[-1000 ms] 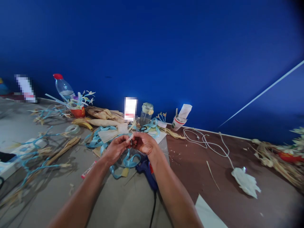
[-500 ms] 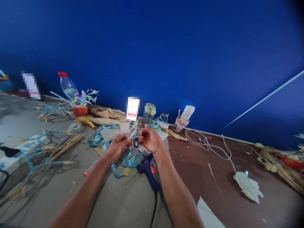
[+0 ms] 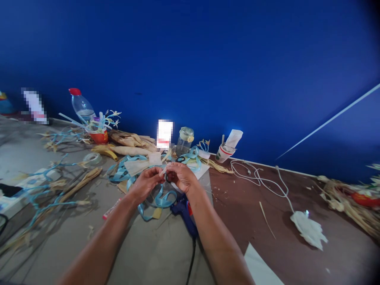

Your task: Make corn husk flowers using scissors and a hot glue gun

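Note:
My left hand pinches a thin whitish strip in front of me, fingertips closed. My right hand meets it, its thumb and fingers closed at the strip's other end. A dark loop, perhaps a scissor handle, shows under the right fingers; whether it is held I cannot tell. Behind that hand is another black loop. Below the hands, a dark blue glue gun lies beside my right forearm. Light blue ribbon curls on the table under both hands.
Blue-stemmed husk flowers spread at left near a tape roll. Along the wall stand a red-capped bottle, a red cup, a glass jar and a white cup. A white cable crosses the right side.
My right hand has moved slightly left, and its fingertips have closed at the strip beside the left ones. The whole view has shifted a little.

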Tool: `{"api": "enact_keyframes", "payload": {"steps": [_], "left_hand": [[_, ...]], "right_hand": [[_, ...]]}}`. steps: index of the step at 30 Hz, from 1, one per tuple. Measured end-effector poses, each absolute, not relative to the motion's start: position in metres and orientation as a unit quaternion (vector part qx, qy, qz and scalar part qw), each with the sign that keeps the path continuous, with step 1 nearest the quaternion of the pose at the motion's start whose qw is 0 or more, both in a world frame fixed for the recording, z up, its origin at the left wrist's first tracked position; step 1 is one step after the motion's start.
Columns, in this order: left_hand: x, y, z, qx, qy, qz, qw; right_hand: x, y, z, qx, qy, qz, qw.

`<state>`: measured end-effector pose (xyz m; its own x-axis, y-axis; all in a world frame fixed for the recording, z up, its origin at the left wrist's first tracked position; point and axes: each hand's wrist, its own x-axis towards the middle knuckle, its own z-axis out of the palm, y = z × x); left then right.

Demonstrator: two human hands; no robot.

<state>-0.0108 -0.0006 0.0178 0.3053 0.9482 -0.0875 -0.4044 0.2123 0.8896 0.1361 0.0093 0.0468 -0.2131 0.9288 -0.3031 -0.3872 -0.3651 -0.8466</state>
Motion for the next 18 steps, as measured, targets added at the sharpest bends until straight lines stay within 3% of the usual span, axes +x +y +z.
{"api": "enact_keyframes", "payload": {"steps": [11, 18], "left_hand": [[-0.016, 0.002, 0.018, 0.387, 0.327, 0.498, 0.704], [-0.016, 0.004, 0.020, 0.383, 0.354, 0.526, 0.672]], "right_hand": [[0.151, 0.013, 0.056, -0.359, -0.202, 0.727, 0.550], [0.130, 0.004, 0.054, -0.437, -0.423, 0.630, 0.483]]}}
